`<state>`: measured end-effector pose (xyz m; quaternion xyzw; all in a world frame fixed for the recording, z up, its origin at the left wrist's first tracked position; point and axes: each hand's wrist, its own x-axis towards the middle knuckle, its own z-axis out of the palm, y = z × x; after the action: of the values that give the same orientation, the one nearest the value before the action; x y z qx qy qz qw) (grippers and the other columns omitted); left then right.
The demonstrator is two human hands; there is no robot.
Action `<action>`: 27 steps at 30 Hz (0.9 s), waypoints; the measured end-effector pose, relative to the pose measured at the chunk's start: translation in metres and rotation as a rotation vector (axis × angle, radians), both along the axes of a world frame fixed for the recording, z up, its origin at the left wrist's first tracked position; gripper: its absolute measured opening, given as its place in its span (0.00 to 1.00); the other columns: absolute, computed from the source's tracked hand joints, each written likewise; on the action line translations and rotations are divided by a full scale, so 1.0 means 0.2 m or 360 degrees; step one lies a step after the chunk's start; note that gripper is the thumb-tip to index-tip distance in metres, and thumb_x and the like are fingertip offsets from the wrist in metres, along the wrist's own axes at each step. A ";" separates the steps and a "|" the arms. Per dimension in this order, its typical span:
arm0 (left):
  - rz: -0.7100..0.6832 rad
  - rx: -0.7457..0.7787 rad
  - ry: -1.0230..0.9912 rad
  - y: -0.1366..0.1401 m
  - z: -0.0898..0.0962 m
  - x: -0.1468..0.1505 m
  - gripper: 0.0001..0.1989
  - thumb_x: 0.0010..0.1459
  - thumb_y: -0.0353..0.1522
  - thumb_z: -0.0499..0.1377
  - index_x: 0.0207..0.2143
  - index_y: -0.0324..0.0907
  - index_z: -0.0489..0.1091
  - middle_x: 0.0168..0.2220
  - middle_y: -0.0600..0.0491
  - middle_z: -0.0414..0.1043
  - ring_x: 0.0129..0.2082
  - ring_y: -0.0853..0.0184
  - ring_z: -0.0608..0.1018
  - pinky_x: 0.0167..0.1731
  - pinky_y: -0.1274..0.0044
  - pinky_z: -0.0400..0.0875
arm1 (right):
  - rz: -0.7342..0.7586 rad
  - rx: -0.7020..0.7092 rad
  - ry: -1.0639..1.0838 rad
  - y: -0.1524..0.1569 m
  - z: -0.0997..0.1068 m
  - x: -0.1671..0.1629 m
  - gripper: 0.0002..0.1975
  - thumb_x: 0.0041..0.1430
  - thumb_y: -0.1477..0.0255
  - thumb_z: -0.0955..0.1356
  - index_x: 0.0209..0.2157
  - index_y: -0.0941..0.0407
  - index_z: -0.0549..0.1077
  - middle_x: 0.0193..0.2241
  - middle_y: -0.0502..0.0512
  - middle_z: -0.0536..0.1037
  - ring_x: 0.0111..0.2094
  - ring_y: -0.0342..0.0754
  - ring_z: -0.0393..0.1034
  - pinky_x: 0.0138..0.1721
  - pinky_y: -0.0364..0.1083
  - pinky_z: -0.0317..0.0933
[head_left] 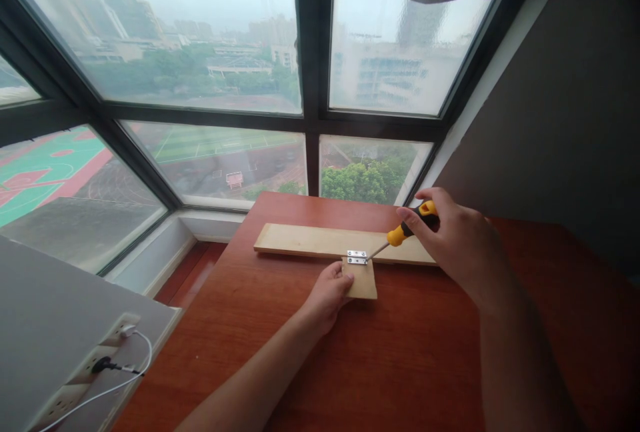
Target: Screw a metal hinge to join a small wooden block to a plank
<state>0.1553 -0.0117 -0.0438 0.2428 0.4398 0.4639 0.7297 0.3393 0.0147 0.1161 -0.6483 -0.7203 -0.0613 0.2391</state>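
Observation:
My right hand (463, 245) grips a yellow and black screwdriver (396, 236), its shaft slanting down to the left. The tip meets the right end of a small silver hinge (357, 257), on which several screw heads or holes show. Between the thumb and fingers of my left hand (330, 292) is the left edge of a small wooden board (364, 282). The hinge spans from this board to a long pale wooden plank (305, 239) lying behind it. Part of the plank's right end is hidden by my right hand.
Everything rests on a reddish-brown wooden table (225, 345). Large dark-framed windows (313, 119) stand beyond it. At the lower left, a wall socket strip (90, 369) holds a black plug (103, 365) and a white cable (149, 352). A grey wall rises on the right.

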 end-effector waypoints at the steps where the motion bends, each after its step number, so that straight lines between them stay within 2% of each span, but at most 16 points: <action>1: -0.0001 -0.0001 0.0004 0.00 0.00 0.00 0.16 0.50 0.26 0.61 0.43 0.37 0.71 0.43 0.43 0.76 0.35 0.64 0.78 0.32 0.77 0.72 | 0.0027 -0.0014 0.0030 0.00 0.00 0.00 0.22 0.60 0.56 0.62 0.51 0.53 0.68 0.34 0.56 0.79 0.32 0.57 0.73 0.30 0.50 0.61; 4: 0.0007 -0.0016 0.0009 0.00 0.01 0.00 0.15 0.50 0.26 0.61 0.43 0.37 0.71 0.42 0.44 0.76 0.34 0.65 0.78 0.32 0.78 0.72 | 0.0277 -0.0117 0.0210 -0.02 0.00 0.00 0.24 0.60 0.62 0.63 0.56 0.52 0.62 0.38 0.56 0.78 0.29 0.51 0.73 0.31 0.47 0.62; 6: 0.0012 -0.0020 0.0001 -0.01 0.02 0.00 0.14 0.50 0.25 0.61 0.42 0.37 0.71 0.41 0.45 0.76 0.34 0.66 0.78 0.32 0.78 0.72 | 0.0345 -0.0145 0.0231 -0.02 0.01 -0.01 0.24 0.59 0.64 0.64 0.57 0.51 0.62 0.37 0.55 0.78 0.28 0.50 0.73 0.30 0.46 0.62; 9: 0.0007 -0.0014 -0.0009 -0.01 0.02 0.00 0.14 0.51 0.25 0.61 0.42 0.37 0.71 0.41 0.44 0.76 0.34 0.65 0.78 0.32 0.77 0.72 | 0.0106 -0.0036 0.0019 -0.02 0.00 -0.03 0.21 0.60 0.58 0.63 0.52 0.52 0.66 0.30 0.55 0.78 0.29 0.55 0.73 0.28 0.48 0.59; 12: 0.0002 -0.0005 -0.0012 0.00 0.02 0.00 0.15 0.51 0.26 0.61 0.43 0.37 0.71 0.42 0.44 0.76 0.35 0.64 0.78 0.33 0.77 0.73 | -0.0049 0.0008 -0.0075 -0.01 0.00 -0.04 0.22 0.60 0.55 0.62 0.50 0.52 0.68 0.29 0.55 0.78 0.30 0.59 0.73 0.27 0.48 0.58; 14: 0.0005 -0.0002 -0.0017 0.00 0.01 0.00 0.15 0.50 0.26 0.61 0.43 0.37 0.71 0.42 0.44 0.76 0.35 0.64 0.78 0.32 0.77 0.73 | 0.0025 -0.0033 0.0022 -0.01 0.00 -0.03 0.22 0.59 0.58 0.63 0.53 0.52 0.66 0.32 0.55 0.79 0.30 0.57 0.73 0.27 0.48 0.59; 17: 0.0007 -0.0006 -0.0011 0.00 0.01 0.00 0.15 0.50 0.25 0.61 0.42 0.37 0.71 0.41 0.44 0.76 0.34 0.65 0.78 0.32 0.78 0.72 | 0.0291 -0.0159 0.0240 -0.02 0.01 -0.02 0.24 0.58 0.65 0.64 0.56 0.50 0.62 0.38 0.54 0.79 0.29 0.51 0.73 0.29 0.47 0.61; 19: 0.0002 -0.0002 -0.0006 0.00 0.02 0.00 0.14 0.51 0.25 0.61 0.43 0.37 0.71 0.41 0.44 0.76 0.34 0.66 0.78 0.32 0.78 0.72 | 0.0371 -0.0196 0.0301 -0.02 0.01 -0.01 0.23 0.58 0.65 0.65 0.56 0.49 0.63 0.37 0.53 0.79 0.29 0.50 0.73 0.29 0.46 0.62; 24: -0.0002 0.0011 0.0004 -0.01 0.02 0.00 0.14 0.51 0.26 0.61 0.43 0.37 0.71 0.41 0.44 0.76 0.35 0.64 0.78 0.33 0.77 0.73 | -0.0020 -0.0005 0.0041 0.01 -0.01 -0.02 0.21 0.59 0.55 0.64 0.49 0.51 0.69 0.30 0.55 0.78 0.31 0.58 0.73 0.29 0.50 0.61; 25: -0.0001 0.0012 0.0003 -0.01 0.02 0.00 0.14 0.51 0.26 0.61 0.43 0.37 0.71 0.41 0.44 0.76 0.35 0.64 0.78 0.33 0.77 0.73 | -0.0031 0.0004 0.0042 0.01 -0.01 -0.03 0.22 0.59 0.55 0.63 0.50 0.52 0.69 0.31 0.56 0.78 0.32 0.58 0.73 0.30 0.50 0.62; 27: -0.0001 0.0011 -0.0005 -0.01 0.02 0.00 0.14 0.51 0.26 0.62 0.43 0.37 0.71 0.41 0.44 0.76 0.35 0.64 0.78 0.33 0.77 0.72 | 0.0091 -0.0034 0.0150 0.01 -0.01 -0.02 0.22 0.59 0.58 0.64 0.53 0.52 0.66 0.36 0.56 0.79 0.32 0.56 0.74 0.31 0.50 0.63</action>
<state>0.1556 -0.0128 -0.0401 0.2448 0.4369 0.4656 0.7297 0.3348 0.0165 0.1151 -0.6320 -0.7271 -0.0160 0.2675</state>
